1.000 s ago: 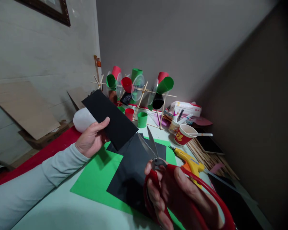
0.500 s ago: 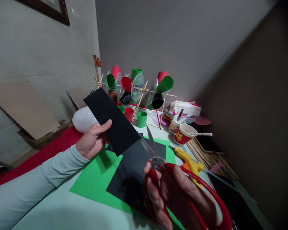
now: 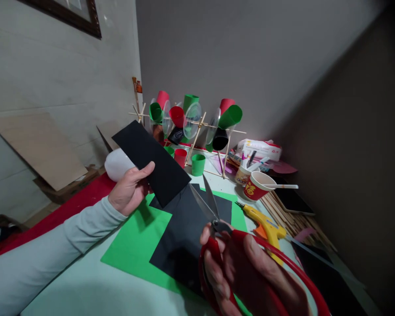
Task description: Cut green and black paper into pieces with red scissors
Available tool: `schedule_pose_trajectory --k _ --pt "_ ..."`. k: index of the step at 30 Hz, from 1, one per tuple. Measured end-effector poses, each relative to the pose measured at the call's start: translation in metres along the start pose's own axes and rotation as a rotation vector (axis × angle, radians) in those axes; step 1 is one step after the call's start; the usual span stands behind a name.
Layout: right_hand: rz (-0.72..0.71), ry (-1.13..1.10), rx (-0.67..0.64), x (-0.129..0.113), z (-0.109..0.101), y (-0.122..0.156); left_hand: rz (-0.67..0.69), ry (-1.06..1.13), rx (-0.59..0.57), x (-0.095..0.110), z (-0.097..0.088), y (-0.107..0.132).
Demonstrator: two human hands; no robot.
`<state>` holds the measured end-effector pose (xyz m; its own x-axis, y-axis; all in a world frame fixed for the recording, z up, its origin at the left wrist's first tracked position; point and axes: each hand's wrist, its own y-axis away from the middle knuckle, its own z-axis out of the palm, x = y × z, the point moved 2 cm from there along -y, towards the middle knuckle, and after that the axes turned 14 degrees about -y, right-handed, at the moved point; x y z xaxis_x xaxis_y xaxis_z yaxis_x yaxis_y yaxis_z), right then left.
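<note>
My left hand pinches a long black paper strip and holds it up above the table. My right hand is wrapped through the red handles of a pair of scissors. The blades are slightly apart and point up towards the strip's lower end without touching it. Beneath them a black sheet lies on a green sheet on the pale table.
A stick frame with red, green and black paper cones and clear discs stands at the back. A yellow glue gun, a red paper cup, a cup of pens, a phone and wooden sticks lie on the right.
The strip and the scissors stay almost where they were; my view has shifted slightly, and the strip's lower end has moved a little away from the blades.
</note>
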<state>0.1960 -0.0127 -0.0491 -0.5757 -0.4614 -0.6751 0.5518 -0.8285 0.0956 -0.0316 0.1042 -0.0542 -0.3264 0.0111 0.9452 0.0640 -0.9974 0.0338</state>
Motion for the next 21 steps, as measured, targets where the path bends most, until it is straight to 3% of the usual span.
schedule_pose_trajectory --k 5,11,21 --pt "0.018 -0.079 -0.148 0.012 -0.015 -0.012 -0.02 0.016 0.026 0.001 0.0 0.001" --pt "0.027 -0.064 -0.078 0.013 -0.02 -0.014 -0.013 0.017 -0.01 0.003 0.001 0.002" --pt "0.026 -0.047 -0.08 0.009 -0.013 -0.012 -0.024 0.022 -0.001 0.002 0.0 0.002"
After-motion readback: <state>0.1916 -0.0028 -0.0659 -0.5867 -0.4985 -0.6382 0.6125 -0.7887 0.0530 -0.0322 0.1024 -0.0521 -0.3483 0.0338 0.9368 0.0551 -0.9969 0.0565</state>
